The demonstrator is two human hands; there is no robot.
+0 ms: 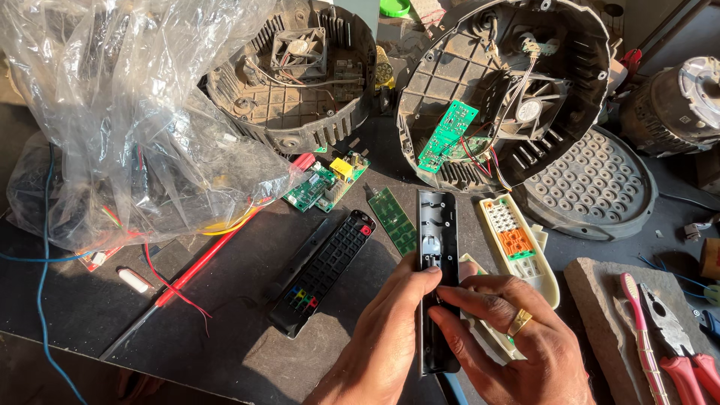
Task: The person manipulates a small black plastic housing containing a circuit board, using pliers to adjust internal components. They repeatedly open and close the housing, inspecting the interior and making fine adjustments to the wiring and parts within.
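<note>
My left hand (386,337) and my right hand (504,334) both grip a long black remote-control shell (437,225), held lengthwise over the dark table (247,300); its hollow inside faces up. My left thumb presses near its middle. A ring sits on a right-hand finger. Left of it lies a black remote front (324,270) with empty button holes and a few coloured keys. A narrow green circuit board (394,220) lies between them. A white rubber keypad (514,240) with orange keys lies to the right.
A crumpled clear plastic bag (127,112) covers the left. Two round black fan housings (300,75) (510,82) with circuit boards stand behind. A red screwdriver (202,259), small green boards (326,184), a perforated round cover (592,184), red-handled pliers (679,337) and a toothbrush (641,330) lie around.
</note>
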